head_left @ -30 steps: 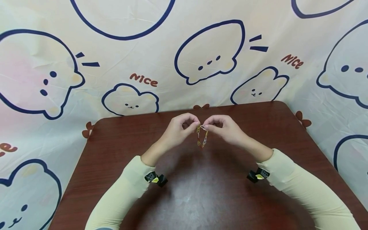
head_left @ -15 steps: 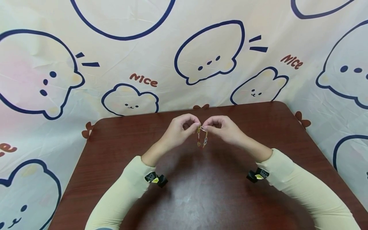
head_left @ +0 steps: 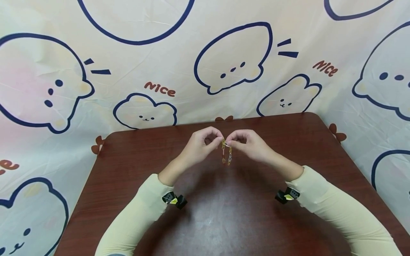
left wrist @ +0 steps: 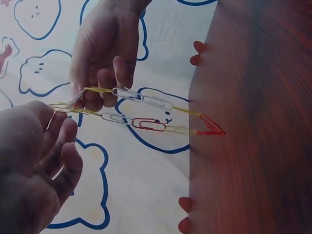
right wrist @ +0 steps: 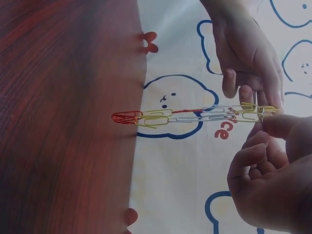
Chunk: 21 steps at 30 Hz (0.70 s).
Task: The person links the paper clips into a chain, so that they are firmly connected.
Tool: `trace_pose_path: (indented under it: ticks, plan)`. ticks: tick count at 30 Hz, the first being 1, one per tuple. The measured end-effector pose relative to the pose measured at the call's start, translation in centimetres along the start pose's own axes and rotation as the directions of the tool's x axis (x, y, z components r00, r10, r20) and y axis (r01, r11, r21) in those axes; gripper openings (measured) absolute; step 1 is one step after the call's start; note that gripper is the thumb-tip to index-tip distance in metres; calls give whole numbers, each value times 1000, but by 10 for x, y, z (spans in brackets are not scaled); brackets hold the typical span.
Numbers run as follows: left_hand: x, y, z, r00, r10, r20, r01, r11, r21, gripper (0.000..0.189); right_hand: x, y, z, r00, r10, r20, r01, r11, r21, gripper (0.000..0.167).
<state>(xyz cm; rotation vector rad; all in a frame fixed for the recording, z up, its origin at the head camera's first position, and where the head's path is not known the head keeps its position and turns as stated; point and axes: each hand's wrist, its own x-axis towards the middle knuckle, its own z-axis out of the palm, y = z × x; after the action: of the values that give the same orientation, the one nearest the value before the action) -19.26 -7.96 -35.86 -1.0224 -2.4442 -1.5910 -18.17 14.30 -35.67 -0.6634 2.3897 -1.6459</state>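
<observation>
A chain of linked paper clips in red, yellow and white hangs in a narrow loop between the two hands, its lowest part made of red clips. My left hand pinches a yellow clip at one end with thumb and forefinger. Facing it, my right hand pinches a pale clip at the other end. Both sets of fingertips are almost together, and the clips cross between them in the left wrist view. The fingertips partly hide where these end clips meet.
Beneath the hands lies a dark red-brown wooden table. A pale cloth printed with cartoon animals hangs behind it and along both sides. Each wrist wears a small black camera, the left camera and the right camera.
The hands have shifted very slightly down and closer together. The hanging chain has swung a little to the right, and its two strands hang nearer each other.
</observation>
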Motion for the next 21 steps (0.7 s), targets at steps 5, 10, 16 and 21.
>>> trace_pose_path:
  ticks: [5, 10, 16, 21]
  plan:
    - [0, 1, 2, 1000, 10, 0, -10, 1000, 18, 4, 1, 0, 2, 1000, -1, 8, 1, 1000, 1, 11]
    - [0, 0, 3, 1000, 4, 4, -4, 999, 35, 4, -1, 0, 1, 999, 33, 0, -33, 999, 23, 13]
    - [0, -1, 4, 1000, 11, 22, -12, 999, 33, 5, -2, 1, 0, 996, 84, 3, -84, 993, 85, 14]
    - [-1, -3, 4, 999, 20, 50, -23, 998, 54, 6, -2, 1, -2, 992, 128, -17, -125, 982, 144, 16]
